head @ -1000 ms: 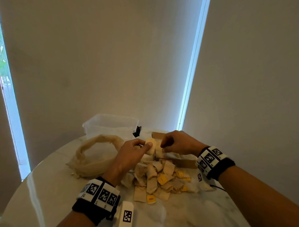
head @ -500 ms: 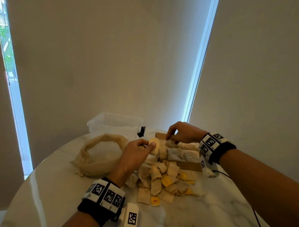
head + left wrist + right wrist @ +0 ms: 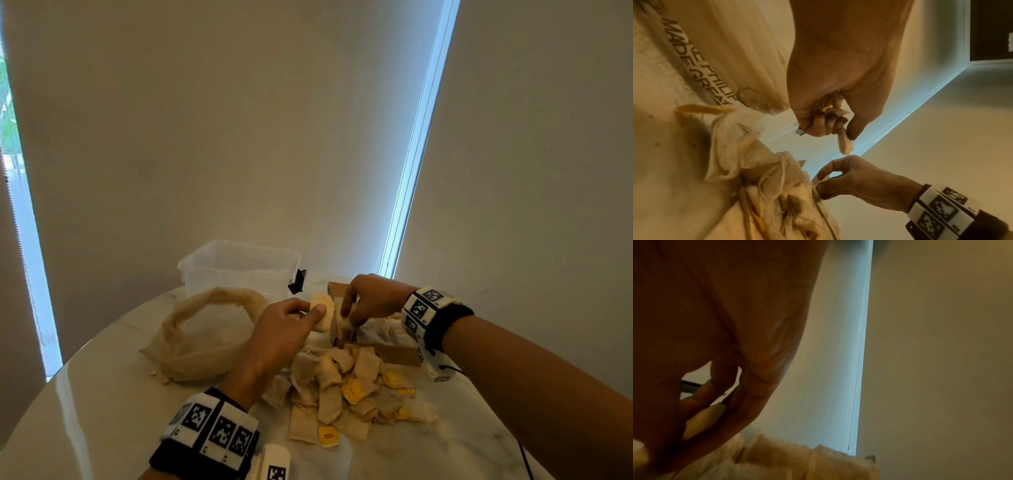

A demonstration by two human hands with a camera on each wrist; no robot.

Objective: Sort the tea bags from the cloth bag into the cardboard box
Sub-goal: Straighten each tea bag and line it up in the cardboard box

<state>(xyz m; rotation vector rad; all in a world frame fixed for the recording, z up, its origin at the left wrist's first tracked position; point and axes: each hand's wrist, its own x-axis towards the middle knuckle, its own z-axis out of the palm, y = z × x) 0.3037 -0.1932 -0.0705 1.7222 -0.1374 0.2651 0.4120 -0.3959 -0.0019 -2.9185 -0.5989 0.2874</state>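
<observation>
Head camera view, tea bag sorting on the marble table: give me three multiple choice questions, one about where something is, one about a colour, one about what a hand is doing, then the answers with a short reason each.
1. Where is the cloth bag relative to the loose tea bag pile?
A. On the person's left of it
B. On the person's right of it
C. Inside the clear tub

2. What colour are the paper tags among the pile?
A. Green
B. Yellow
C. Blue

3. What is the left hand doing?
A. Lying flat on the table
B. Gripping the cloth bag
C. Pinching one tea bag

Answers:
1 A, the bag lies left of the pile.
2 B, a yellow tag sits at the pile's near edge.
3 C, thumb and fingers pinch the tea bag near the cardboard box.
</observation>
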